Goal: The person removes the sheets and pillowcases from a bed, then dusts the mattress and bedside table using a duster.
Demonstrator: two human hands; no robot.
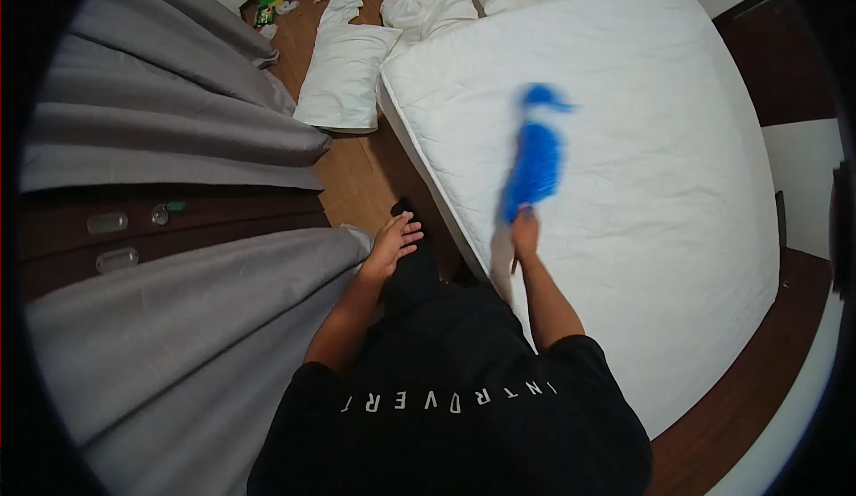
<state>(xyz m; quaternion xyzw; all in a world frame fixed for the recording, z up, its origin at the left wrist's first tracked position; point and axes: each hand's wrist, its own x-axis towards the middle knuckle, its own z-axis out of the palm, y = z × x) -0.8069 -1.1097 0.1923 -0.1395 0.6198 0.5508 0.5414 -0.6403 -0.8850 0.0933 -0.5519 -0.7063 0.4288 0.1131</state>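
My right hand (526, 230) gripped the shaggy blue duster (537, 161) by its near end, presumably for reach over the white quilted mattress (660, 157); left hand (393, 241) hung empty, fingers spread.

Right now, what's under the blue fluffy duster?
The white fabric mattress lies beneath the blue fluffy duster, which the right hand holds. The mattress area directly behind the duster is covered; blur leaves contact unclear.

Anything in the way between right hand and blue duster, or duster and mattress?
Nothing visible. The right hand grips the blue duster, blurred over the mattress; no object shows between duster and mattress.
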